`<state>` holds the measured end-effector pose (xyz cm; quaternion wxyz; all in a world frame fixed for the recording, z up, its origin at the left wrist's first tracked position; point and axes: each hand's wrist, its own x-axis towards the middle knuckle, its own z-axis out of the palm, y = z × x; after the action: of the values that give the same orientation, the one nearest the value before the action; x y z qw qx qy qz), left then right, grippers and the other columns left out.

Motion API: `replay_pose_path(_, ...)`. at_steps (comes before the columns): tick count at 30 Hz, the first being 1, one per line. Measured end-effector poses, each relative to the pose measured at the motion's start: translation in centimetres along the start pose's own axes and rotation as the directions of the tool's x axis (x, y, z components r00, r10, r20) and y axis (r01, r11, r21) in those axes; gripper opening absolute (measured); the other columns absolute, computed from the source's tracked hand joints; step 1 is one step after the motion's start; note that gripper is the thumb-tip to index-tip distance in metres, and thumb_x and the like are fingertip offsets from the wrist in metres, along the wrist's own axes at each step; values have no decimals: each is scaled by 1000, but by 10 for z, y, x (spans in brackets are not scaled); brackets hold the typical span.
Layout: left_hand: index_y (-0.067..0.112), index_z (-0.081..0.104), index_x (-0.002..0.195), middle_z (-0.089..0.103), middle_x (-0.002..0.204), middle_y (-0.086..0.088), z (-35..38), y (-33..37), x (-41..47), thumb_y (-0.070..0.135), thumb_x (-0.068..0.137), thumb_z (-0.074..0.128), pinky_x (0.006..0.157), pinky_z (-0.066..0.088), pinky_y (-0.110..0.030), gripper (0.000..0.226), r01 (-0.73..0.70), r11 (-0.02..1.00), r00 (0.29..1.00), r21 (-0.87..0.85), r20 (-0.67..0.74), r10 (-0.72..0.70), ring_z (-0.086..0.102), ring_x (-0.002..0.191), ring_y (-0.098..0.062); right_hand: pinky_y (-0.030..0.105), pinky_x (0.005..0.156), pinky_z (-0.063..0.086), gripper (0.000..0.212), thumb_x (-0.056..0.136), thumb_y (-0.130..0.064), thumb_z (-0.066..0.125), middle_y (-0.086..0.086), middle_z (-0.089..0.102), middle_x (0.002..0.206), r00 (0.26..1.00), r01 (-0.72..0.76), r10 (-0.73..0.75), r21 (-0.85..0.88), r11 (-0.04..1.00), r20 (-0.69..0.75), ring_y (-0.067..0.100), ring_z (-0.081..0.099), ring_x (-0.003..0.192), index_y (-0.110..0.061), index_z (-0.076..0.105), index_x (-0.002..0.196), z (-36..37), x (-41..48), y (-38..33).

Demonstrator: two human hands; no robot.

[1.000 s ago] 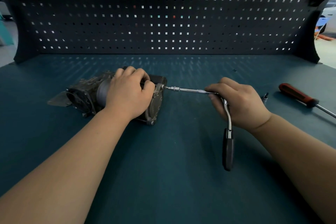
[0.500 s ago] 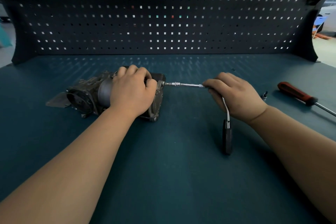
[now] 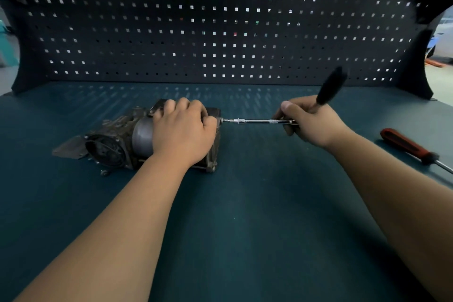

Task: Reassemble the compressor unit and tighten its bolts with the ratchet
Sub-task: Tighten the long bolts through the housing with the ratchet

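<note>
Our left hand [image 3: 182, 132] curls over the compressor unit [image 3: 115, 140], pinning it left of centre on the bench [image 3: 245, 216]. Our right hand [image 3: 312, 121] grips the ratchet [image 3: 329, 89] at its head, handle blurred and tipped up toward the far side. The extension [image 3: 255, 121] runs left-right into the unit's right end. To do this well: hold the extension square, use short swings, and pin the unit hard. The unit's long axis lies roughly left-right, with the fan end at near-left.

Head-worn camera looks forward-down, close over workbench [image 3: 245, 228].
</note>
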<state>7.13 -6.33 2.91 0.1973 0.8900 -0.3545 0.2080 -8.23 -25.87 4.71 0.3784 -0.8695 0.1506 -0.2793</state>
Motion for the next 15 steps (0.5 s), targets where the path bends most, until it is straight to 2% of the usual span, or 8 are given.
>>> replay_pose_path(3, 27, 50, 98, 53, 114, 1, 0, 0, -1, 40, 82, 23, 92, 30, -41, 33, -1, 1000, 1000, 4, 8, 1, 38, 109, -23, 22, 39, 27, 39, 97, -31, 46, 11, 53, 53, 964, -225, 195, 163, 961, 181, 16, 32, 35, -14, 69, 70, -4, 10, -1)
replay_pose_path(6, 28, 49, 99, 53, 115, 1, -1, 0, 0, 41, 80, 20, 93, 30, -41, 37, -4, 1000, 1000, 15, 16, 4, 37, 110, -23, 13, 34, 19, 37, 97, -38, 48, 7, 47, 51, 826, -533, 409, 301, 791, 388, 10, 21, 30, -13, 63, 74, -9, 14, -5)
replay_pose_path(8, 27, 49, 100, 52, 115, 1, -1, 0, 1, 41, 80, 20, 93, 30, -42, 38, -4, 1000, 999, 23, 32, 3, 37, 111, -23, 11, 29, 16, 34, 93, -46, 51, 1, 46, 51, 746, -649, 470, 358, 671, 471, 5, 20, 28, -16, 58, 80, -13, 17, -8)
replay_pose_path(11, 27, 48, 101, 51, 117, 1, -1, -1, 3, 39, 83, 22, 93, 30, -42, 33, -8, 999, 998, 33, 65, 6, 36, 112, -23, 10, 25, 16, 38, 89, -53, 53, 0, 49, 54, 704, -705, 473, 442, 554, 530, 1, 21, 27, -15, 56, 83, -16, 19, -10)
replay_pose_path(13, 28, 46, 100, 51, 117, 1, -3, -1, 5, 39, 84, 23, 92, 30, -42, 30, -18, 999, 995, 31, 98, 15, 36, 112, -23, 10, 26, 16, 40, 92, -52, 50, 1, 50, 54, 700, -712, 483, 468, 524, 526, 2, 21, 27, -14, 56, 81, -13, 17, -10)
replay_pose_path(14, 29, 45, 98, 50, 115, 2, -4, -2, 7, 39, 85, 23, 91, 30, -42, 27, -26, 999, 993, 23, 115, 23, 36, 111, -23, 10, 28, 17, 41, 93, -51, 48, 2, 50, 54, 719, -694, 491, 470, 545, 492, 4, 21, 27, -14, 56, 79, -10, 14, -10)
replay_pose_path(15, 29, 45, 96, 50, 113, 4, -5, -3, 8, 39, 85, 25, 90, 30, -42, 25, -37, 999, 991, 11, 126, 35, 36, 109, -22, 12, 31, 19, 41, 95, -49, 47, 5, 50, 54, 767, -640, 484, 457, 617, 421, 7, 22, 28, -13, 56, 77, -6, 11, -8)
